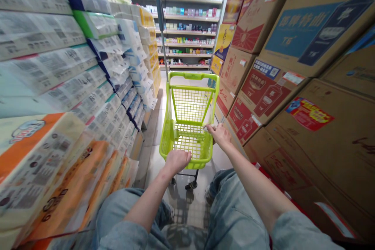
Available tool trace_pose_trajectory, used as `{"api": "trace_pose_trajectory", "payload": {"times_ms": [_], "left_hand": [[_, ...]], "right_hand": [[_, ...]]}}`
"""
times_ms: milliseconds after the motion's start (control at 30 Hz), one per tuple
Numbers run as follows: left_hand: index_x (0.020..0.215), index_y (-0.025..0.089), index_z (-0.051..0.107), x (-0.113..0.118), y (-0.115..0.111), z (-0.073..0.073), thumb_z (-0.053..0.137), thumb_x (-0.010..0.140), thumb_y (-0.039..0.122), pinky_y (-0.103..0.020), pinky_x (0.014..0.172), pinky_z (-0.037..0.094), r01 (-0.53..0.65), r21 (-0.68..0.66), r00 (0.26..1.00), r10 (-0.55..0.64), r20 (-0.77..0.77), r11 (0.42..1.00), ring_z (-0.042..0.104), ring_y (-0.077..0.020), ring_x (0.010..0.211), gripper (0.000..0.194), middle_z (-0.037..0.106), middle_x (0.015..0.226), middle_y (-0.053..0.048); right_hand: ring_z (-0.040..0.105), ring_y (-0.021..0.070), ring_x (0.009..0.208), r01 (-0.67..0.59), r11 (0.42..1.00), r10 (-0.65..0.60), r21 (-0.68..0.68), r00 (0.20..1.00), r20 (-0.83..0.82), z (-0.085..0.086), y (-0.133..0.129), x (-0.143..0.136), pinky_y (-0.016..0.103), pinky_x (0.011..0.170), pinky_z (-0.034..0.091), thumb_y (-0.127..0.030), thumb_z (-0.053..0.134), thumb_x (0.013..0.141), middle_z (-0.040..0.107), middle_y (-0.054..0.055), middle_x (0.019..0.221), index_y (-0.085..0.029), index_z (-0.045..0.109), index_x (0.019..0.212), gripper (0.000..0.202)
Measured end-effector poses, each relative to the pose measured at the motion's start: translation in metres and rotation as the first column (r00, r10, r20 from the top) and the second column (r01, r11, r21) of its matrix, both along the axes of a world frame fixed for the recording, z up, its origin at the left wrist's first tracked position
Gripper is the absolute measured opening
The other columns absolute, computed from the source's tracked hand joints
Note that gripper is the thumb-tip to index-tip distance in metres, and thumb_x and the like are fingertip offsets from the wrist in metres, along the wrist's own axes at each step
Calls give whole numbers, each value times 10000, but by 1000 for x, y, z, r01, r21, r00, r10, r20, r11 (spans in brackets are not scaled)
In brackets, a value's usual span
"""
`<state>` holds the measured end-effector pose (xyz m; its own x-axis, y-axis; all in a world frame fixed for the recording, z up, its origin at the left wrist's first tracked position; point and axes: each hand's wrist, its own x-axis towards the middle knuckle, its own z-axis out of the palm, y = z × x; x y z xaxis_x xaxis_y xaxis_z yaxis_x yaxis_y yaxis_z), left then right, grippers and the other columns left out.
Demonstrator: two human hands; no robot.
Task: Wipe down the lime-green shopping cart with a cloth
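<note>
A lime-green plastic shopping cart (167, 134) with grid walls stands upright before my knees on dark wheels. At its near rim, my left hand (178, 161) is closed, with the fingers curled over the edge. My right hand (221, 136) is by the cart's right side wall, closed in a pinch. A small whitish thing (206, 128) shows at its fingertips, too small to name. Whether that hand also touches the rim, I cannot tell. Inside the cart, only its grid and a folded-up panel show.
Wrapped paper packs (52, 74) are stacked high on the left, with orange packs (73, 187) close to my left leg. Cardboard cartons (310, 125) form a wall on the right. A thin grey pole (160, 15) rises from the cart's far left corner. Stocked shelves (187, 17) cross the aisle's end.
</note>
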<state>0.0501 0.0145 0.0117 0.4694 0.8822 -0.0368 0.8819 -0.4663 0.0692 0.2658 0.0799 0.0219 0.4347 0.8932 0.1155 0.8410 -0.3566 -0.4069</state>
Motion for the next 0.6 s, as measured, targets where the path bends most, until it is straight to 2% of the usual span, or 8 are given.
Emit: {"api": "trace_pose_trajectory", "payload": {"times_ms": [67, 133, 267, 333, 400, 467, 533, 600], "left_hand": [[768, 124, 693, 1, 1, -1, 225, 949, 325, -302, 674, 481, -8, 5, 1000, 8, -1, 1000, 665, -210, 764, 541, 701, 786, -138], [754, 128, 693, 3, 1, -2, 231, 948, 334, -308, 674, 484, -25, 9, 1000, 25, -3, 1000, 666, -215, 766, 542, 699, 775, -135], [758, 137, 695, 5, 3, -4, 240, 948, 336, -327, 679, 488, -22, 1, 1000, 22, 1, 1000, 667, -224, 770, 532, 698, 774, -131], [762, 134, 694, 5, 3, -5, 241, 950, 339, -320, 692, 487, -26, -7, 999, 26, 18, 1000, 667, -218, 780, 532, 698, 778, -133], [753, 128, 693, 6, 3, -5, 234, 953, 351, -313, 700, 486, -44, -7, 998, 45, 39, 999, 667, -215, 787, 548, 697, 775, -134], [745, 123, 692, 6, 3, -5, 230, 954, 357, -315, 701, 489, -52, -2, 997, 52, 51, 999, 669, -220, 790, 558, 697, 772, -136], [748, 124, 693, 7, 3, -6, 235, 953, 353, -321, 700, 492, -48, 4, 998, 48, 51, 999, 671, -224, 790, 551, 698, 772, -137], [754, 132, 695, 7, 3, -6, 240, 952, 342, -332, 689, 494, -40, 17, 998, 39, 46, 999, 674, -231, 788, 539, 700, 771, -132]], "right_hand": [[635, 268, 760, -72, 997, 71, -9, 997, -26, -1, -5, -1, 325, 641, 421, -563, 543, 779, 666, 143, 813, -154, 518, 975, 454], [625, 234, 728, -99, 992, 105, 79, 991, -78, -2, -8, 1, 294, 610, 414, -462, 581, 757, 663, 98, 804, -175, 514, 926, 340], [568, 188, 678, 2, 942, 64, 335, 980, -187, 5, -6, 12, 273, 602, 412, -372, 538, 743, 607, 33, 735, -208, 476, 793, 182], [552, 193, 723, 15, 900, 50, 435, 989, -137, 14, -4, 19, 283, 640, 424, -334, 514, 755, 591, 53, 783, -214, 460, 762, 131], [550, 204, 797, -34, 870, 62, 492, 997, -41, 23, -4, 23, 301, 699, 439, -291, 479, 783, 586, 96, 889, -212, 467, 763, 82], [551, 223, 928, -153, 856, 139, 493, 988, 64, 28, -8, 24, 334, 788, 447, -230, 412, 823, 574, 144, 1048, -200, 498, 806, 92], [501, 236, 1120, -371, 822, 333, 431, 929, 163, 25, -14, 23, 377, 903, 428, -157, 352, 840, 539, 155, 1203, -188, 536, 895, 194], [410, 219, 1267, -604, 716, 571, 350, 795, 202, 16, -21, 23, 409, 1003, 386, -103, 337, 831, 515, 125, 1289, -187, 550, 1003, 286]]}}
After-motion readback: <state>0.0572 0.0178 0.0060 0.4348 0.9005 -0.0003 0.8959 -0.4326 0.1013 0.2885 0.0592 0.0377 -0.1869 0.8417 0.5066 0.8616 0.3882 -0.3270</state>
